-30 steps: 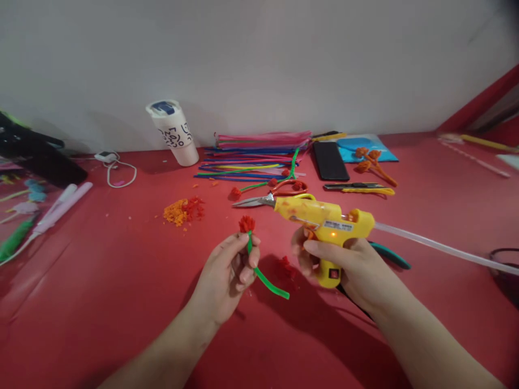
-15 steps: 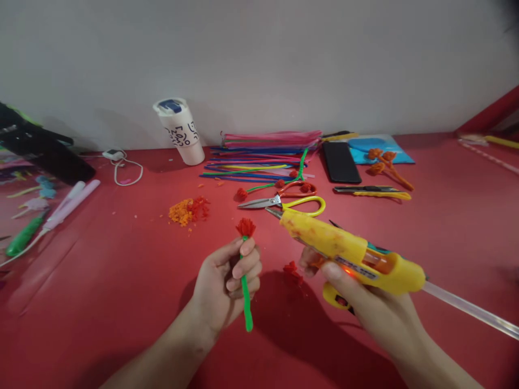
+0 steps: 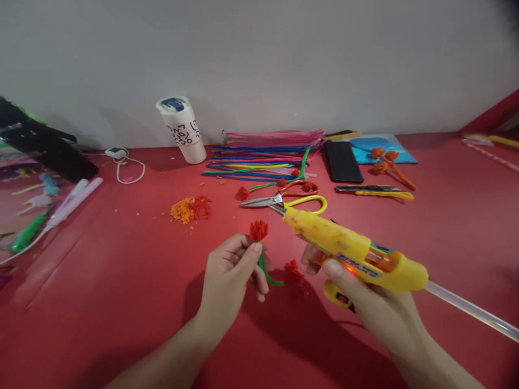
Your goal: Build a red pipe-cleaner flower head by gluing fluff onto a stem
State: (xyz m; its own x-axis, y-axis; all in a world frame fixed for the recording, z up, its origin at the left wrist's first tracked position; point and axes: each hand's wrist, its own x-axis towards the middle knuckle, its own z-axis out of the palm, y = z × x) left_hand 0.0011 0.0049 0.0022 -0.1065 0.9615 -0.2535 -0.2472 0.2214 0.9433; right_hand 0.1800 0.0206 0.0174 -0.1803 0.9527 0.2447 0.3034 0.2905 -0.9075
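Observation:
Between thumb and fingers, my left hand (image 3: pixel 231 273) pinches a pipe-cleaner flower (image 3: pixel 258 230) just under its red head. The green stem bends away to the lower right. My right hand (image 3: pixel 357 286) is wrapped round a yellow hot glue gun (image 3: pixel 332 232), whose nozzle points up and left, apart from the flower. A clear glue stick (image 3: pixel 466 308) sticks out of its back, and a small light glows orange on its side. Several red pieces (image 3: pixel 294 271) lie on the table between my hands. Scissors (image 3: pixel 259 202) with red and yellow handles lie beyond the nozzle.
Orange and red fuzz clippings (image 3: pixel 184 210) lie left of the scissors. Behind are pipe cleaners (image 3: pixel 271 139), a white tumbler (image 3: pixel 182 129), a black phone (image 3: pixel 344 162), a utility knife (image 3: pixel 368 189) and an orange flower sprig (image 3: pixel 385 159). A pink tool (image 3: pixel 75 202) lies at the left.
My left hand has turned over and shifted slightly right, so its back now shows. The flower's stem has swung from pointing down to the lower right. The glue gun has hardly moved.

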